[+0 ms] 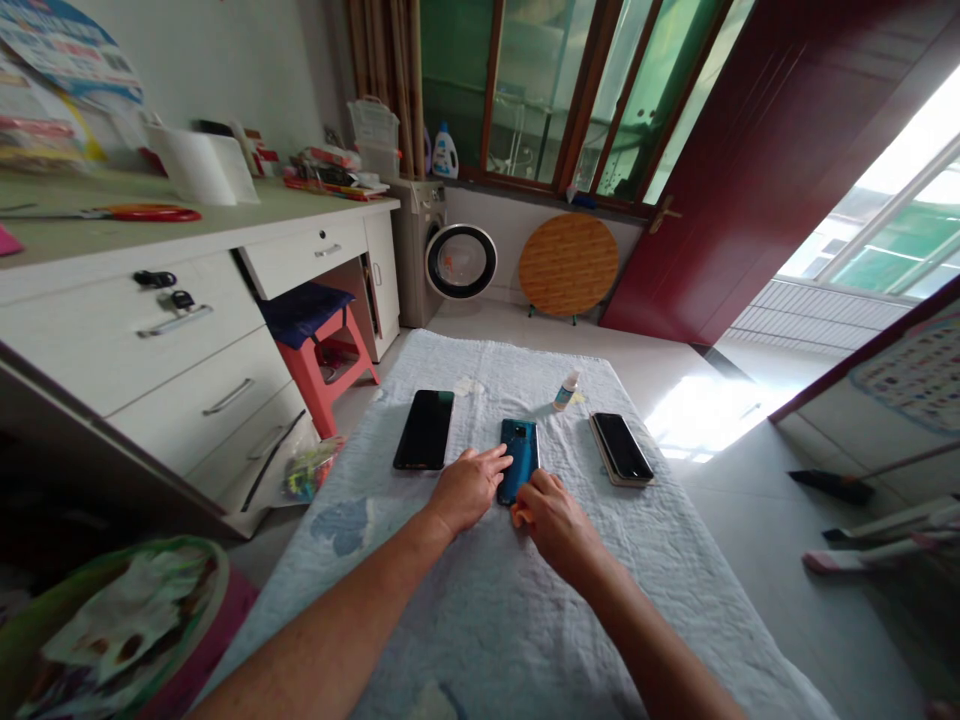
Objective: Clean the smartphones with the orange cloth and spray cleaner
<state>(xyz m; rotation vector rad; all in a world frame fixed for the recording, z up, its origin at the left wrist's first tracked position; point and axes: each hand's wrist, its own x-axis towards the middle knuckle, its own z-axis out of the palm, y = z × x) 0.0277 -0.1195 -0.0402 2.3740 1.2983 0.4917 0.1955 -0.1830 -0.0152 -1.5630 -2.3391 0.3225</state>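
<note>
A blue smartphone (pixel 517 450) lies back side up on the cloth-covered table, its camera block at the far end. My left hand (pixel 469 490) holds its left edge, with fingertips resting on the back and the thumb low along the side. At the phone's lower right corner is my right hand (pixel 553 520), fingers curled around a small orange cloth (pixel 519 515) that is mostly hidden. To the left lies a larger black-screened phone or small tablet (pixel 425 430). On the right, a black phone (pixel 622 445) rests on a pale flat box or case. A small spray bottle (pixel 566 390) stands beyond the blue phone.
A light blue quilted cloth (pixel 465 640) covers the table. At left are a white drawer desk (pixel 187 350), a red stool (pixel 322 370) and a filled bin (pixel 214 600). Farther off stand a washing machine (pixel 416 250) with its door open and a round wooden tabletop (pixel 568 262).
</note>
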